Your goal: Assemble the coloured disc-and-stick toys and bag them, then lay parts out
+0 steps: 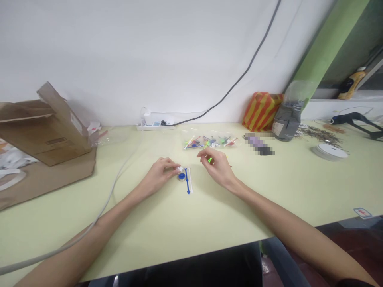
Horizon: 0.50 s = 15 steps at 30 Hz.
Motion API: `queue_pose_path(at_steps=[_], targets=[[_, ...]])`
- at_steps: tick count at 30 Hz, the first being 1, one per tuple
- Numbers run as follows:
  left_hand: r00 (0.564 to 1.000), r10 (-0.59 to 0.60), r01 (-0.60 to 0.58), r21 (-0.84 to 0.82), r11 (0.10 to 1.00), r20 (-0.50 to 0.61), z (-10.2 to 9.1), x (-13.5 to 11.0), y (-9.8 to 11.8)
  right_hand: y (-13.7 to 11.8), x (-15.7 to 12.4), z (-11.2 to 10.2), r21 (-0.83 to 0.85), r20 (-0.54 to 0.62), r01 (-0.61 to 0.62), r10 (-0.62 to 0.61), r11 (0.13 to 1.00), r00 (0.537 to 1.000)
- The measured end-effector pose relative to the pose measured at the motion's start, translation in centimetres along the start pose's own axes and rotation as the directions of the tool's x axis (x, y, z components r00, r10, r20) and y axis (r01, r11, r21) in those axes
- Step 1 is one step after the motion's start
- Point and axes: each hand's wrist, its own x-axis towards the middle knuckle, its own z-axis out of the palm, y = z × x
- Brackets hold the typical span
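My left hand (164,174) has its thumb and fingertips closed on a small white round piece (180,169) just above the table. Right beside it, toward me, stands a blue-topped round piece (181,176). A blue arrow (187,181) and a white arrow (190,181) lie side by side to the right of these. My right hand (218,166) hovers further right with bent fingers, a gap showing between thumb and forefinger. Behind it, bright green piece (210,160) shows partly; the hand hides the rest.
Behind the hands lies a clear bag (211,141) of colourful arrow pieces. A power strip (155,126) sits by the wall. A grey cable (115,183) crosses my left forearm. Left is a cardboard box (54,137); right, a striped bag (260,111) and a white spool (330,151).
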Motion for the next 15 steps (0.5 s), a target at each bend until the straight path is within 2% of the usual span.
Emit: queue_pose_path(at_steps=[15], targets=[[1.000, 0.017, -0.017, -0.024, 1.000, 0.015, 0.07, -0.01, 0.07, 1.05, 0.50, -0.82, -0.001, -0.046, -0.037, 0.037, 0.999, 0.998]])
